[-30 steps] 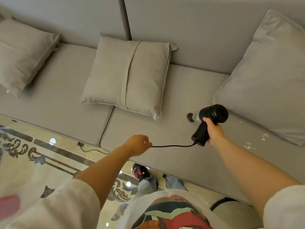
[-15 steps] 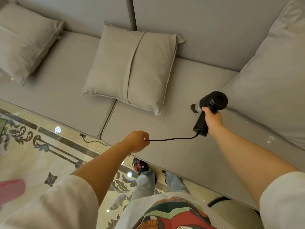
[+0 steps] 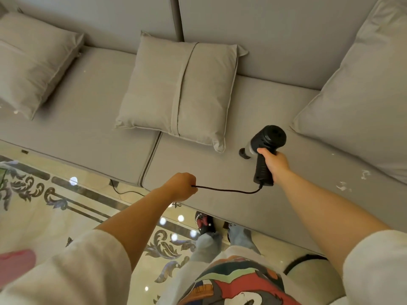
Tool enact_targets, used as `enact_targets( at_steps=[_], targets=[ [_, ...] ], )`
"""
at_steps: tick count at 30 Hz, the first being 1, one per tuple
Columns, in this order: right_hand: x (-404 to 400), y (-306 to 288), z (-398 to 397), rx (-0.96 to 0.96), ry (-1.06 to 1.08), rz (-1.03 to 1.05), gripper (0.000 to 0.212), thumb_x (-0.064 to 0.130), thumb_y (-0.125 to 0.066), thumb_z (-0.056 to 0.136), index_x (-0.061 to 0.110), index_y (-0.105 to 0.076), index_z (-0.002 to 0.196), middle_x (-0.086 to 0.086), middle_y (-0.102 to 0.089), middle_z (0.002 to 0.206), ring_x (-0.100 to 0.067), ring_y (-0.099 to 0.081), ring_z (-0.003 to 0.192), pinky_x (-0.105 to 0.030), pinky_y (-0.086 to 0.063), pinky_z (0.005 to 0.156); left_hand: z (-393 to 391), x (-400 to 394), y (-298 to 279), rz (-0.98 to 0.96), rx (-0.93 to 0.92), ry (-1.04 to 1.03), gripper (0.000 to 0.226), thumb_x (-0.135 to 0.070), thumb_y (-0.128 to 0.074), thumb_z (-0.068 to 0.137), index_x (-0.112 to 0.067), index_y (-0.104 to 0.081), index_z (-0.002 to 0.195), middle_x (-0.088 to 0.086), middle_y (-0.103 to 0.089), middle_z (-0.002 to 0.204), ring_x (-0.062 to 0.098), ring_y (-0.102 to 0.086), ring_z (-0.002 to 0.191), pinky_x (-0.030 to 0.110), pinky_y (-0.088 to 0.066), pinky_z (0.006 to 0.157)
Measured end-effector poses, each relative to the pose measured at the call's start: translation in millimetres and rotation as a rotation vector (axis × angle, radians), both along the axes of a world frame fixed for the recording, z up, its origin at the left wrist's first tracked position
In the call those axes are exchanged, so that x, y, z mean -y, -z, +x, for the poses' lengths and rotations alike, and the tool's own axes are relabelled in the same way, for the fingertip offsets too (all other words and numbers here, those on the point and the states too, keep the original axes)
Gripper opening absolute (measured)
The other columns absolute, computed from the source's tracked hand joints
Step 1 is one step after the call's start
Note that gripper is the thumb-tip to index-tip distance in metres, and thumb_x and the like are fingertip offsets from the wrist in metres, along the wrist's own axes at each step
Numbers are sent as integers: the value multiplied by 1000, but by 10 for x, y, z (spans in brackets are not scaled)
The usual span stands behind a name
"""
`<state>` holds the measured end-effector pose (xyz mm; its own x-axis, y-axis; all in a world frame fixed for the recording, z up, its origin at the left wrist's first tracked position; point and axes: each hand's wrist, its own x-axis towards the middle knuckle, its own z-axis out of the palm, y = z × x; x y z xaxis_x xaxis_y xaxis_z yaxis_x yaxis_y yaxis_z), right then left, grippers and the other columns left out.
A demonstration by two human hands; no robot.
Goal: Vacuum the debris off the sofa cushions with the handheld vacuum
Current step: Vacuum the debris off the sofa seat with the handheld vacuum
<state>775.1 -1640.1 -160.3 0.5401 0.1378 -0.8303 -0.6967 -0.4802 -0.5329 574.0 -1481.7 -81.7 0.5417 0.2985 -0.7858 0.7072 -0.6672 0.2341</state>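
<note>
Black handheld vacuum [image 3: 265, 148] in right hand [image 3: 274, 162]; markings seemingly illegible.

— How many pillows on the sofa?
— Three: one at the left [image 3: 33, 60], one in the middle [image 3: 176, 89], one at the right [image 3: 363, 95].
— Seat cushions?
— Two [image 3: 77, 119] [image 3: 220, 172].
— Vacuums?
— One [image 3: 264, 150], with one cord [image 3: 226, 190].
</note>
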Motion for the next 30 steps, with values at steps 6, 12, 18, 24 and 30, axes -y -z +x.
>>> enact_targets(
  at_steps=[6,12,18,24,30],
  targets=[
    [408,-365,-129,-17,278,-11,47,41,-69,77,13,-52,111,-7,-60,87,-27,-59,77,-35,-49,62,36,-105,-65,17,26,97,23,-27,-46,94,-7,-55,86,-4,-39,63,20,-45,77,26,-35,64],
    [1351,-868,-161,110,592,19,48,41,-74,72,11,-56,105,-6,-62,85,-24,-60,75,-35,-49,61,527,306,-208,-59,112,251,31,-23,-47,93,3,-59,103,15,-55,91,20,-45,81,28,-35,71],
    [2227,-1083,-53,146,730,30,42,22,-70,77,10,-54,114,-11,-62,96,-25,-59,78,-43,-48,79,890,866,-360,-112,185,404,35,-23,-51,90,-17,-40,58,-4,-42,65,20,-41,78,21,-27,51],
    [2678,-824,79,28,668,14,46,22,-68,78,6,-53,119,-11,-57,85,-26,-56,78,-43,-47,80,1285,1439,-312,-70,136,383,36,-23,-51,90,-20,-36,58,3,-48,81,20,-44,79,24,-33,60],
    [2982,-502,280,-13,583,-13,52,22,-69,77,1,-52,122,-20,-59,105,-32,-56,92,-41,-48,81,1352,1916,-70,-39,45,352,37,-23,-51,90,-23,-35,56,-6,-40,64,21,-45,75,22,-30,53]
  ],
)
